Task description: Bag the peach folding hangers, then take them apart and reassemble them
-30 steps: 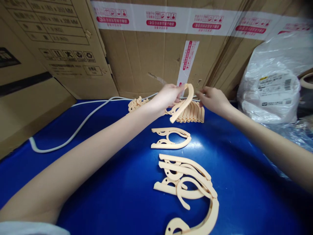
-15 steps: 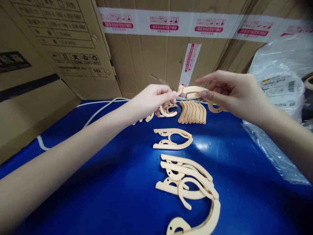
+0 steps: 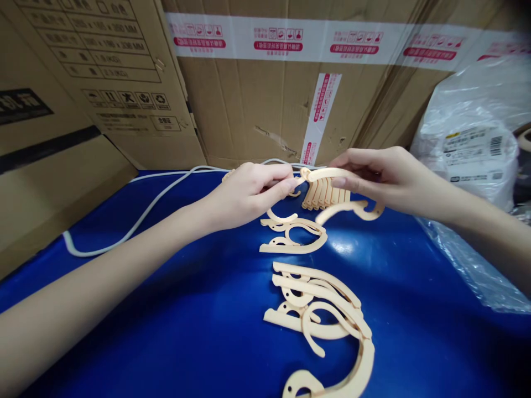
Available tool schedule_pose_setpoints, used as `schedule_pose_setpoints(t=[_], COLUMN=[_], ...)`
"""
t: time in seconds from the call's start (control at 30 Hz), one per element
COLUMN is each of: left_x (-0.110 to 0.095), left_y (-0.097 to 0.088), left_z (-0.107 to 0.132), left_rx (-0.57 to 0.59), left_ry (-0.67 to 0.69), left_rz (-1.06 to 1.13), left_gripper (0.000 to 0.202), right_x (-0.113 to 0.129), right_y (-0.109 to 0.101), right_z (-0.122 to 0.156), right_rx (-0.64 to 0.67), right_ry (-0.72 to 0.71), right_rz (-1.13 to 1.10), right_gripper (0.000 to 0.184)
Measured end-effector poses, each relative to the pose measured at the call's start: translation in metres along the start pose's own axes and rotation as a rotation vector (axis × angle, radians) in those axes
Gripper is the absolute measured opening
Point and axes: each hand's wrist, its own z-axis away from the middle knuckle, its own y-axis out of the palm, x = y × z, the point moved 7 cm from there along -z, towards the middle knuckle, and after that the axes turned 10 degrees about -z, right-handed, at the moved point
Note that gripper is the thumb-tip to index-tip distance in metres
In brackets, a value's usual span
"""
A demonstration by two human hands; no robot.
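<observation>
Between my two hands, above the back of the blue table, is a beige plastic folding hanger [image 3: 344, 210]. My left hand [image 3: 253, 193] pinches it near the joint, with the curved hook hanging below the fingers. At the other side my right hand [image 3: 385, 174] grips one hanger arm between thumb and fingers, while a second arm hangs beneath that hand. A row of loose beige hanger arms [image 3: 326, 193] lies behind, partly covered by the held piece. Below my hands a folded hanger [image 3: 317, 244] lies flat. Nearer me, several overlapping folded hangers [image 3: 327, 287] form a group.
Cardboard boxes [image 3: 257, 99] stand along the back and left of the blue table [image 3: 166, 320]. A white cable [image 3: 145, 207] runs along the rear left. Clear plastic wrapping with a labelled package [image 3: 473, 152] sits at the right.
Both hands have come lower with the folding hanger. Its second arm now hangs further out under my right hand, and my left hand covers more of the loose pieces behind it.
</observation>
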Motion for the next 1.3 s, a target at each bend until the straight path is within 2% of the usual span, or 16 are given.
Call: schedule_pose_setpoints(t=[0.13, 0.2, 0.27, 0.33, 0.4, 0.5, 0.57, 0.6, 0.73, 0.83, 0.93, 1.03, 1.1, 1.2, 1.3], left_x=[0.0, -0.001, -0.001, 0.002, 0.007, 0.015, 0.019, 0.021, 0.021, 0.02, 0.018, 0.013, 0.008, 0.002, 0.0], left_y=[0.007, 0.011, 0.015, 0.018, 0.021, 0.026, 0.034, 0.04, 0.051, 0.048, 0.047, 0.045, 0.042, 0.039, 0.038], left_z=[-0.003, -0.004, -0.005, -0.007, -0.01, -0.012, -0.013, -0.014, -0.022, -0.033, -0.043, -0.042, -0.036, -0.025, -0.024], left_rx=[0.012, 0.003, -0.013, -0.047, -0.121, -0.284, -0.335, -0.337, -0.311, -0.266, -0.125, -0.025, -0.054, -0.146, -0.198], left_ry=[-0.002, 0.011, 0.018, 0.007, -0.019, -0.023, -0.023, -0.029, -0.097, -0.204, -0.27, -0.225, -0.141, -0.068, -0.057], left_rz=[0.025, 0.002, -0.017, -0.035, -0.078, -0.123, -0.115, -0.106, -0.055, 0.186, 0.459, 0.467, 0.326, -0.009, -0.281], left_gripper=[0.032, 0.031, 0.03, 0.031, 0.032, 0.036, 0.036, 0.035, 0.036, 0.04, 0.042, 0.042, 0.04, 0.036, 0.03], right_x=[0.007, 0.002, -0.004, -0.007, -0.005, -0.007, -0.011, -0.014, -0.026, -0.025, -0.025, -0.03, -0.032, -0.032, -0.034], right_y=[0.01, 0.018, 0.026, 0.03, 0.03, 0.024, 0.018, 0.015, 0.012, 0.015, 0.016, 0.022, 0.028, 0.031, 0.029], right_z=[0.003, 0.004, 0.005, 0.005, 0.002, -0.004, -0.009, -0.011, -0.011, -0.004, 0.001, 0.003, 0.004, 0.005, 0.005], right_rx=[0.003, 0.045, 0.11, 0.154, 0.182, 0.197, 0.168, 0.137, 0.063, 0.036, 0.013, 0.113, 0.176, 0.16, 0.105], right_ry=[-0.098, -0.074, -0.046, -0.047, -0.059, -0.041, -0.042, -0.048, -0.029, -0.019, 0.006, -0.004, -0.02, -0.014, 0.04], right_rz=[0.357, 0.449, 0.491, 0.433, 0.232, -0.084, -0.102, -0.027, 0.422, 0.456, 0.589, 0.676, 0.585, 0.326, -0.071], right_gripper=[0.034, 0.031, 0.04, 0.041, 0.035, 0.043, 0.045, 0.043, 0.041, 0.048, 0.044, 0.03, 0.026, 0.018, 0.027])
